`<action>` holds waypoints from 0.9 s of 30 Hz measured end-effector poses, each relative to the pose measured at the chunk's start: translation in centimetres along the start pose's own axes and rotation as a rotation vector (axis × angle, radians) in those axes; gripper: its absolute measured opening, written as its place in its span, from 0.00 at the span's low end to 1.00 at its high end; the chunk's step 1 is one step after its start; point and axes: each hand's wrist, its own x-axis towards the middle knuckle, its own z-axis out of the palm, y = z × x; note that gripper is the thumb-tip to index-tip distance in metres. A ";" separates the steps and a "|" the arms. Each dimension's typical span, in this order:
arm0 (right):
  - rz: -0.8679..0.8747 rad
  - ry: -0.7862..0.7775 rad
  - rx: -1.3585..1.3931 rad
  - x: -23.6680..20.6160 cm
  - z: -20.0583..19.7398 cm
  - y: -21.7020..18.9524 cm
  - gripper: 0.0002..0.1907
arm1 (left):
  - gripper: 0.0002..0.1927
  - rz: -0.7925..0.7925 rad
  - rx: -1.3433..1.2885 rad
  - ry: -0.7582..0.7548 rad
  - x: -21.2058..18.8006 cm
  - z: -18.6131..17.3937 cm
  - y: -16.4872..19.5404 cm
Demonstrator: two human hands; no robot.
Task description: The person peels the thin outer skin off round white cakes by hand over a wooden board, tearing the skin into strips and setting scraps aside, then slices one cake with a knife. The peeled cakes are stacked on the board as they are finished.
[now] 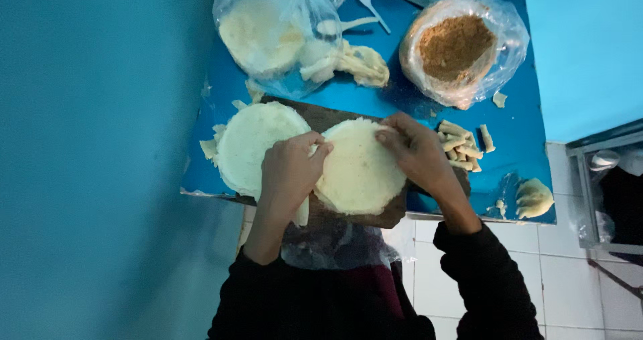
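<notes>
Flatbread round [360, 176], pale and thin, lies on a dark wooden board [365, 216] between the two hands. The left hand [289, 173] pinches the round's near-left edge with curled fingers, and the right hand [416, 149] presses its fingertips on the upper right edge; both hands grip the same round. Just beyond the left hand, a second flatbread round [249, 146] rests on the board, its edge close to the first, though whether they touch cannot be told. The board sits on a blue tabletop [529, 132]. To the right of the right hand lies a small heap of cut dough strips [459, 147], and further right a lump of dough [534, 198] sits near the tabletop's corner. Beyond the hands stand two clear plastic bags: one holding pale flatbreads [264, 32], the other holding brown crumbs [457, 45]. A white plastic spoon [370, 7] lies between the bags. Black sleeves [482, 273] cover both forearms.
</notes>
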 end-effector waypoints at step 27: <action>-0.082 -0.477 0.413 -5.3 -0.5 -4.2 0.22 | 0.12 0.430 -0.515 -0.154 -4.9 -2.9 4.0</action>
